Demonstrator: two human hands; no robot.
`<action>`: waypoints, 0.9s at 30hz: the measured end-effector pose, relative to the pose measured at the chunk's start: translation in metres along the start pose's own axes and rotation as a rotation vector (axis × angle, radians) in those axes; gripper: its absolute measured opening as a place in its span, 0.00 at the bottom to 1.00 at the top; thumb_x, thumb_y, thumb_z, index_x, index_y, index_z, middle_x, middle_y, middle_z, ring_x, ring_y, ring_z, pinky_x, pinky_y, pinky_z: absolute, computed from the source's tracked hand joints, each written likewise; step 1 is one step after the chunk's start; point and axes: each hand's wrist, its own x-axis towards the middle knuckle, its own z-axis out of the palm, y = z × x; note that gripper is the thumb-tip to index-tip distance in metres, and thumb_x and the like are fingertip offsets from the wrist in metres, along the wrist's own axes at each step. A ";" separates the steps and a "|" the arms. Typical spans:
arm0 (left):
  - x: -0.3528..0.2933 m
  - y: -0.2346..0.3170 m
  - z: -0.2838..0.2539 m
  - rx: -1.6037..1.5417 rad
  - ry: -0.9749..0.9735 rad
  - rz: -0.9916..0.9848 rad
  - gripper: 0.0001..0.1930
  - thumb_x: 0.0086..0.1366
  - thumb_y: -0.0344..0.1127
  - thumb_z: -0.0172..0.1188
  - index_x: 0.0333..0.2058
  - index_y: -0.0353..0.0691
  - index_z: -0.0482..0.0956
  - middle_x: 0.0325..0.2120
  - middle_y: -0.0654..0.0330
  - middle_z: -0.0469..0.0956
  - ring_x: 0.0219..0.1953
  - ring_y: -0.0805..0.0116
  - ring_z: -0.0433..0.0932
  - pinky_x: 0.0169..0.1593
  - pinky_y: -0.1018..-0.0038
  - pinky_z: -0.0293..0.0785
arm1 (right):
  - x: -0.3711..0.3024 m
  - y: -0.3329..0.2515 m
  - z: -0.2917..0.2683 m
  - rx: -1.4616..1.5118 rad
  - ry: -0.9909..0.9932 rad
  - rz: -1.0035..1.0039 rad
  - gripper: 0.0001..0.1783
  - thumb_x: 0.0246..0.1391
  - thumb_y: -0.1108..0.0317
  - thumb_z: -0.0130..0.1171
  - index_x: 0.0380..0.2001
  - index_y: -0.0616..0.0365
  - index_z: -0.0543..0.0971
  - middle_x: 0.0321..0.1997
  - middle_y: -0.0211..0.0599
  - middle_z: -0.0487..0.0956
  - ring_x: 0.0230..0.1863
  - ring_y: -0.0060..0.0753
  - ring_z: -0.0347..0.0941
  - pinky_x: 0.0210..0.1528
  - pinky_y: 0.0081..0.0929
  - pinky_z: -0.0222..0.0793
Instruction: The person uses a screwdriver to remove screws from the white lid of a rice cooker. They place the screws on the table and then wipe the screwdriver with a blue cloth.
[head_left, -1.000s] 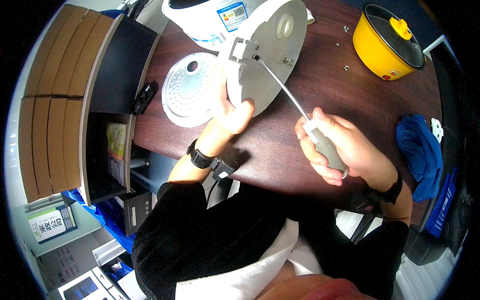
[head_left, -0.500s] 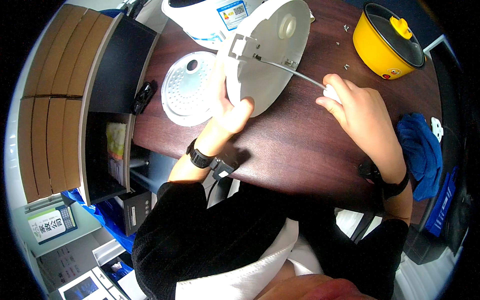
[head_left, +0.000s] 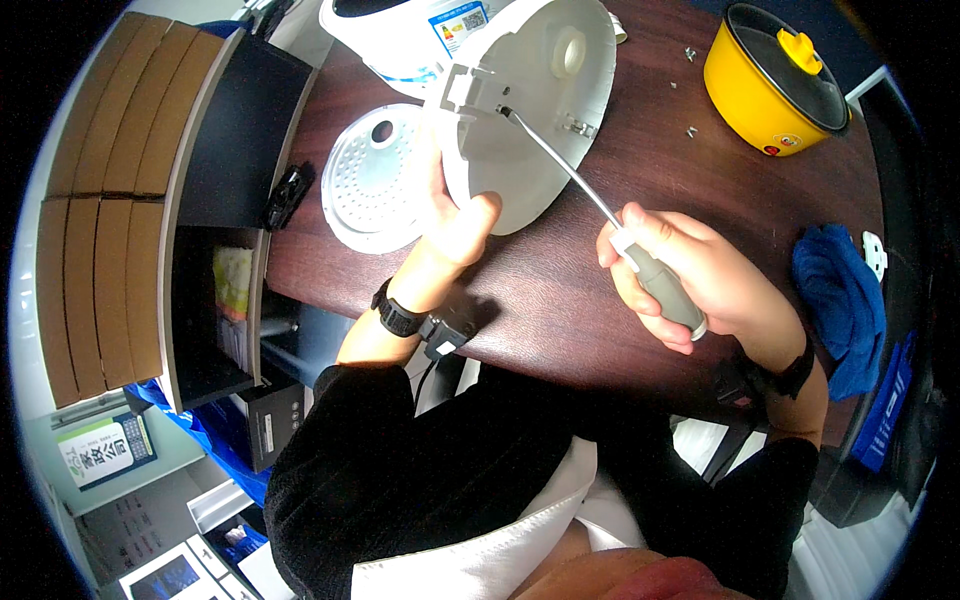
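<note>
My left hand grips the lower left edge of a white rice-cooker-like lid, tilted up with its hollow inner side facing right. A grey-handled screwdriver is in my right hand, its handle resting across the fingers with the thumb on top. Its long metal shaft slants up to the left, and the tip meets the lid's inner wall near the hinge block. Whether a screw sits under the tip is too small to tell. Behind the lid stands the white appliance body with a blue-edged label.
A round perforated white plate lies left of the lid. Several small screws are scattered toward the yellow pot at the far right. A blue cloth lies at the right edge; a black object sits by the shelf.
My right hand has moved down and left, and its grip has changed so that the screwdriver's handle now shows. The shaft slants more steeply. The lid has shifted slightly left.
</note>
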 end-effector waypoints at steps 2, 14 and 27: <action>0.000 0.000 0.000 0.006 0.000 -0.019 0.40 0.42 0.35 0.52 0.58 0.25 0.59 0.50 0.48 0.68 0.52 0.59 0.67 0.57 0.68 0.61 | 0.000 0.001 -0.003 0.122 -0.078 0.005 0.25 0.68 0.50 0.31 0.37 0.61 0.67 0.14 0.31 0.66 0.05 0.21 0.59 0.06 0.18 0.56; -0.002 -0.001 -0.001 -0.042 -0.009 -0.065 0.39 0.41 0.32 0.51 0.57 0.26 0.60 0.50 0.49 0.68 0.53 0.59 0.66 0.58 0.68 0.59 | 0.008 0.003 -0.020 -1.538 0.643 -0.649 0.14 0.55 0.58 0.57 0.31 0.57 0.68 0.23 0.45 0.77 0.24 0.51 0.75 0.23 0.42 0.70; 0.008 0.007 0.003 -0.237 0.019 -0.141 0.32 0.40 0.28 0.48 0.51 0.31 0.65 0.38 0.56 0.70 0.41 0.65 0.70 0.45 0.72 0.69 | -0.020 -0.009 -0.021 -1.143 0.683 -0.365 0.14 0.58 0.60 0.56 0.29 0.60 0.71 0.19 0.51 0.72 0.22 0.51 0.72 0.23 0.38 0.61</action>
